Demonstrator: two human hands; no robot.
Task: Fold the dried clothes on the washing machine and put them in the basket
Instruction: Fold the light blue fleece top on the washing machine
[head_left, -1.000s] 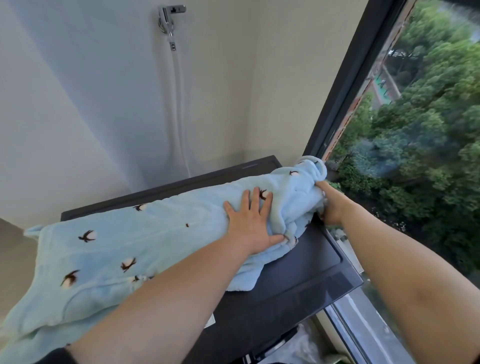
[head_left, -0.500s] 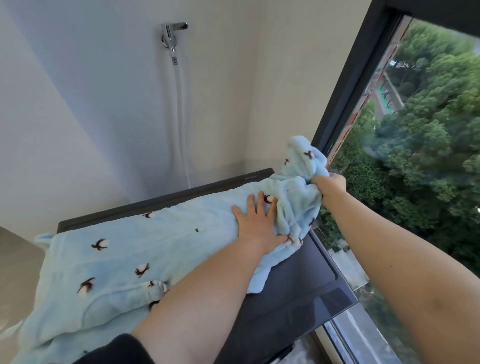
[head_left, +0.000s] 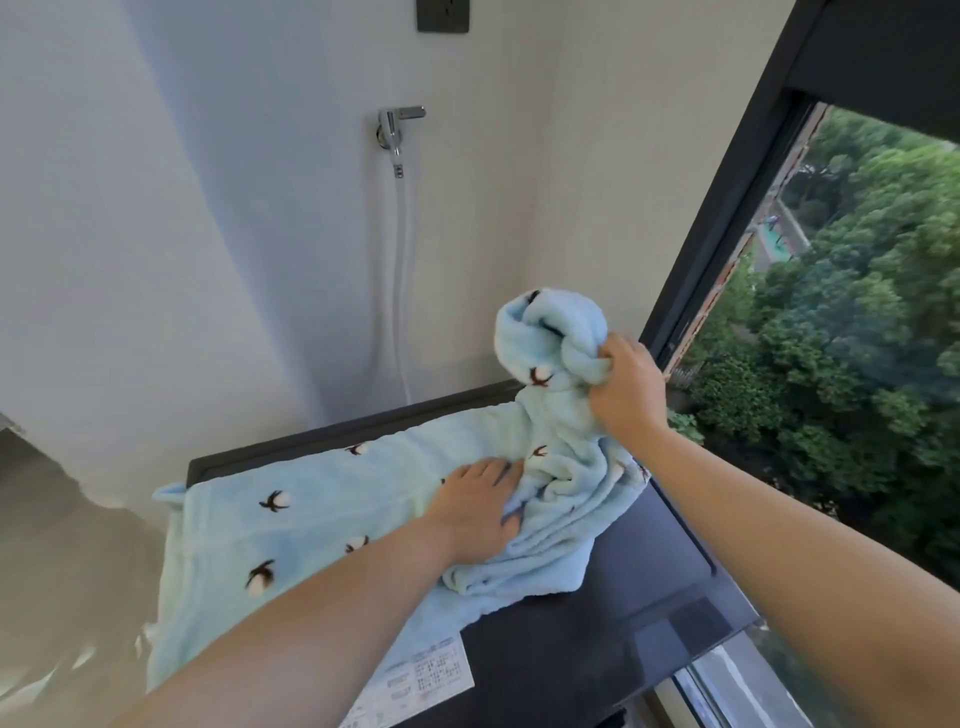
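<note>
A light blue fleece garment (head_left: 322, 514) with small cotton-flower prints lies spread over the dark top of the washing machine (head_left: 613, 613) and hangs over its left edge. My left hand (head_left: 480, 512) lies flat on the cloth near its middle, fingers straight, pressing it down. My right hand (head_left: 626, 387) grips the bunched right end of the garment and holds it raised above the machine, near the window frame. No basket is in view.
A tap (head_left: 397, 127) with a white hose (head_left: 400, 291) runs down the wall behind the machine. A dark window frame (head_left: 727, 208) stands close on the right, trees outside. A white label (head_left: 415, 680) is stuck on the machine's front edge.
My right hand has lifted the garment's right end higher, from the machine's top up above it. My left hand has stayed pressing the cloth. The camera has tilted up.
</note>
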